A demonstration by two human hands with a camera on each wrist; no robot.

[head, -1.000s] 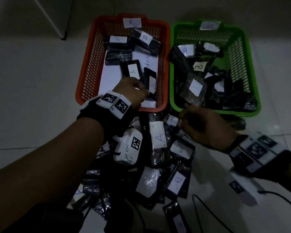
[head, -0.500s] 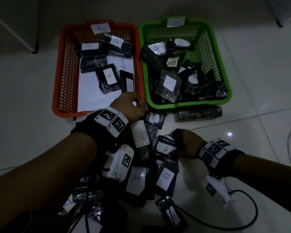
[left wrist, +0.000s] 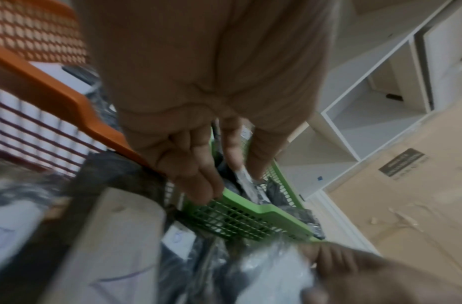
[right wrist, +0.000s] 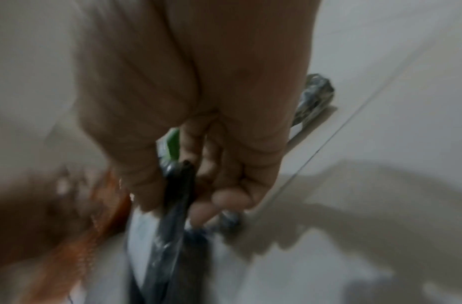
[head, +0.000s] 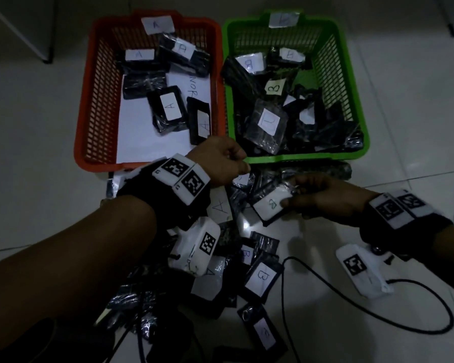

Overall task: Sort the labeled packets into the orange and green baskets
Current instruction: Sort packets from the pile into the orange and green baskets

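Observation:
The orange basket (head: pixel 81 142) (left wrist: pixel 55 92), tagged A, holds several A packets. To its right, the green basket (head: pixel 299 157) (left wrist: pixel 263 211) holds several B packets. My right hand (head: pixel 294 197) (right wrist: pixel 178 197) pinches a black packet with a white B label (head: pixel 269 206) (right wrist: pixel 173 236), lifted just in front of the green basket. My left hand (head: pixel 220 161) (left wrist: pixel 232 181) hangs loosely curled over the front rims where the baskets meet. I see nothing held in it. A pile of labeled packets (head: pixel 260 276) lies on the floor below both hands, partly hidden by my left arm.
A long dark packet (head: pixel 325 170) lies against the green basket's front wall. A black cable (head: pixel 378 320) loops over the tiles at the right. A furniture leg (head: pixel 45 48) stands at the back left. White shelves (left wrist: pixel 367 102) and a cardboard box (left wrist: pixel 406 185) stand beyond the baskets.
My right hand has lifted the B packet off the pile, up toward the green basket. My left hand has drawn back from inside the orange basket to the front rims.

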